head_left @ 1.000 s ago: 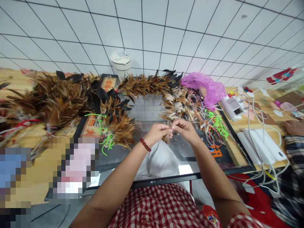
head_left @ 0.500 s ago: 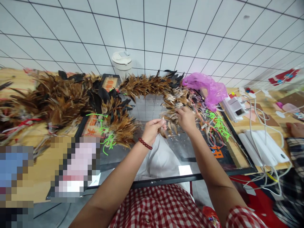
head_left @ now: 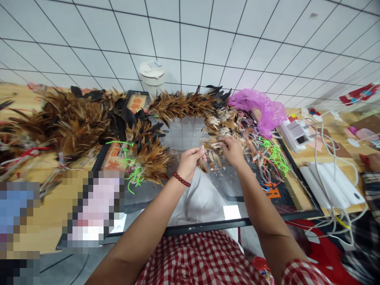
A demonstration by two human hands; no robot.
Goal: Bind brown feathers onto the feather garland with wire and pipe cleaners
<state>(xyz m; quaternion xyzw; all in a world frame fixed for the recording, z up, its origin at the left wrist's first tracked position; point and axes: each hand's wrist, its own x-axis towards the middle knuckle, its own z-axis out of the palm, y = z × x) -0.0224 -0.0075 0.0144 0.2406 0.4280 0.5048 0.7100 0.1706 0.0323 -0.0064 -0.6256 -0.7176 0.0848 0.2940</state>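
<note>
My left hand (head_left: 191,161), with a dark red bead bracelet (head_left: 181,180) at the wrist, is closed in a pinch on small brown feathers (head_left: 203,165) that hang below the fingertips. Just to the right, my right hand (head_left: 233,151) reaches into the loose feather pile (head_left: 218,126). Its thumb and fingers are drawn together at a feather, partly hidden among the others. Behind the hands lies a long bundle of brown feathers (head_left: 184,105) with black tips. A shorter feather bundle (head_left: 148,154) with bright green ties (head_left: 135,176) rests to the left.
The glass panel (head_left: 142,202) has a black frame. A pink plastic bag (head_left: 259,109), green strings (head_left: 274,156), a white power strip (head_left: 332,184) and cables are on the right. A white lidded cup (head_left: 152,77) stands by the wall. Large feather bundles (head_left: 74,118) lie left. Another person's sleeve (head_left: 372,190) shows far right.
My right hand has shifted slightly down within the pile, its fingertips now at a different spot. The left hand stays nearly in place, still pinching. The view has moved a little.
</note>
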